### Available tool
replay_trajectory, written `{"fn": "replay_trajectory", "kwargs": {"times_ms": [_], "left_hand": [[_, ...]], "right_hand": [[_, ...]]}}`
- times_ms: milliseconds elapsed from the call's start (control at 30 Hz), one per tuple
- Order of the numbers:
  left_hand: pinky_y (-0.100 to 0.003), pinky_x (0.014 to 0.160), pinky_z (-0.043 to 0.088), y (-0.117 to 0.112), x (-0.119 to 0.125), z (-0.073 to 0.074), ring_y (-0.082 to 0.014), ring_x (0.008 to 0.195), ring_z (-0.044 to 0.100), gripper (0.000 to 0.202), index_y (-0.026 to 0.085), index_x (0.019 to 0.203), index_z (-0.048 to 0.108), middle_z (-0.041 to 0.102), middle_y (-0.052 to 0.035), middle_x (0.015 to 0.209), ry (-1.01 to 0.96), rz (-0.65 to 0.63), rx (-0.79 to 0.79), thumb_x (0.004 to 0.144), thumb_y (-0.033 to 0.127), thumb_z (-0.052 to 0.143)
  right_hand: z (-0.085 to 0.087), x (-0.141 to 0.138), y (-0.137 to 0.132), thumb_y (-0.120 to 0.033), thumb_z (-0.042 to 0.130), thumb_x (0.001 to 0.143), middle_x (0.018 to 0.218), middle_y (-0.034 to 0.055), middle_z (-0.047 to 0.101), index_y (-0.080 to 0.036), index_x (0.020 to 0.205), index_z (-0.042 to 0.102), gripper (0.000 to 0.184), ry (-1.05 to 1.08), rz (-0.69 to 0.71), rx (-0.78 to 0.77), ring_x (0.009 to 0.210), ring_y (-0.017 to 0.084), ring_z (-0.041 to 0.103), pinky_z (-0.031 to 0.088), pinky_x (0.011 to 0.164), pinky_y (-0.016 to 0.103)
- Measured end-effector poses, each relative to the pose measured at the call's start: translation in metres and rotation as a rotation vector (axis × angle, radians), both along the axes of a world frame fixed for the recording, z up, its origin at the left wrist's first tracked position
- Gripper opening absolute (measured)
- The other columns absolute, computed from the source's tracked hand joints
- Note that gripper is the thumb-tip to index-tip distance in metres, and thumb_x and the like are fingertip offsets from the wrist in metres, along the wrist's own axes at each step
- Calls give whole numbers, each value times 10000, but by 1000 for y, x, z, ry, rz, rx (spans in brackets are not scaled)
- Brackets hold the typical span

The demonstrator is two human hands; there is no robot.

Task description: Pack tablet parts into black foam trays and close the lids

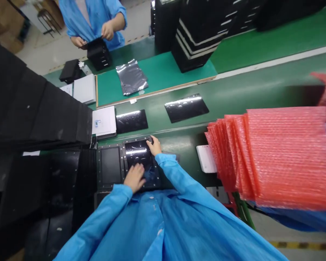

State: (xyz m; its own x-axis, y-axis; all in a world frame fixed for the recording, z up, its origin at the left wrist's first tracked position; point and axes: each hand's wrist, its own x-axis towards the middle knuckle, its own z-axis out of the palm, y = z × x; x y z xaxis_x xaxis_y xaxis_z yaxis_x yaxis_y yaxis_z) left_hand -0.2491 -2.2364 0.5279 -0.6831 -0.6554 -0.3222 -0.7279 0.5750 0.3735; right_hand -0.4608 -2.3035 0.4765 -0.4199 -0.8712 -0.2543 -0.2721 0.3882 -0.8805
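In front of my body lies a black tray (122, 159) with two side-by-side recesses and small pale dots along its borders. A glossy black panel (138, 152) sits over the right recess, reflecting the ceiling lights. The left recess (110, 165) shows a matte dark bottom. My left hand (136, 177), slightly blurred, lies with spread fingers over the panel's lower left part. At the panel's upper right corner, my right hand (154, 146) curls its thumb and fingers round the edge. A bluish sheen shows on the panel's lower part.
Tall black tray stacks (38, 98) stand at left. Two more glossy panels (187, 108) lie beyond my hands. Red bubble-wrap bags (288, 156) and a white box (206, 158) are at right. Across the bench (233, 94), a co-worker (93, 21) handles a black block.
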Motion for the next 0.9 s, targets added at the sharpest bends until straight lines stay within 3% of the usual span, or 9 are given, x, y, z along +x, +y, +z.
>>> {"fn": "replay_trajectory", "kwargs": {"times_ms": [67, 133, 233, 333, 467, 600, 700, 833, 900], "left_hand": [[-425, 1116, 320, 35, 17, -13, -239, 1305, 461, 411, 205, 1272, 568, 576, -83, 1334, 16, -265, -27, 884, 328, 514], [-393, 1059, 382, 45, 32, -25, -213, 1233, 532, 371, 217, 1257, 582, 632, -62, 1262, 26, -396, -84, 919, 325, 475], [-359, 991, 425, 31, 49, -37, -199, 1181, 568, 373, 230, 1266, 575, 660, -53, 1216, 61, -493, -148, 931, 361, 473], [-346, 965, 432, 14, 63, -43, -195, 1187, 561, 381, 219, 1281, 560, 659, -52, 1218, 135, -517, -164, 948, 364, 445], [-345, 1009, 402, 5, 80, -43, -199, 1246, 510, 393, 193, 1304, 533, 618, -59, 1281, 231, -524, -95, 950, 327, 428], [-401, 1096, 328, -1, 106, -32, -236, 1294, 455, 431, 165, 1288, 544, 568, -96, 1336, 294, -478, 9, 904, 355, 493], [-442, 1112, 311, -17, 152, -24, -256, 1299, 443, 402, 182, 1220, 591, 553, -108, 1343, 352, -244, 30, 862, 362, 549], [-466, 1107, 316, -51, 235, -25, -306, 1344, 380, 429, 131, 1241, 562, 443, -184, 1420, 246, 514, -32, 835, 269, 557], [-468, 1097, 326, -64, 259, -28, -329, 1377, 324, 499, 96, 1304, 498, 345, -225, 1473, 195, 802, -12, 835, 259, 553]], "right_hand": [[5, 3, 6, -289, 531, 837, 1325, 170, 515, -115, 1309, 494, 504, 187, 31, -90, 1243, 282, 439, 329, 1070, 457], [9, 10, 6, -261, 517, 861, 1316, 176, 528, -100, 1294, 517, 463, 411, 138, -210, 1253, 289, 426, 319, 1076, 472], [9, 29, -5, -150, 452, 882, 1206, 129, 620, -140, 1188, 617, 348, 616, 465, -387, 1182, 251, 486, 326, 1076, 453], [1, 52, -21, -64, 419, 856, 1124, 103, 668, -158, 1111, 672, 371, 695, 724, -465, 1075, 212, 546, 411, 1003, 380], [-7, 80, -31, -77, 410, 863, 1115, 91, 681, -179, 1105, 689, 384, 780, 736, -357, 1064, 219, 552, 444, 947, 376], [11, 118, -29, -95, 447, 823, 1228, 90, 633, -163, 1180, 654, 419, 874, 687, -163, 1177, 256, 503, 412, 1006, 422], [32, 153, -11, -92, 460, 775, 1330, 114, 558, -102, 1226, 616, 478, 924, 630, -42, 1219, 275, 483, 397, 1052, 425], [42, 195, 63, -94, 429, 775, 1391, 95, 505, -126, 1279, 576, 526, 938, 601, 93, 1203, 262, 511, 446, 1027, 408], [38, 214, 113, -78, 418, 769, 1409, 69, 490, -161, 1306, 557, 561, 948, 599, 167, 1251, 258, 480, 494, 974, 390]]}}
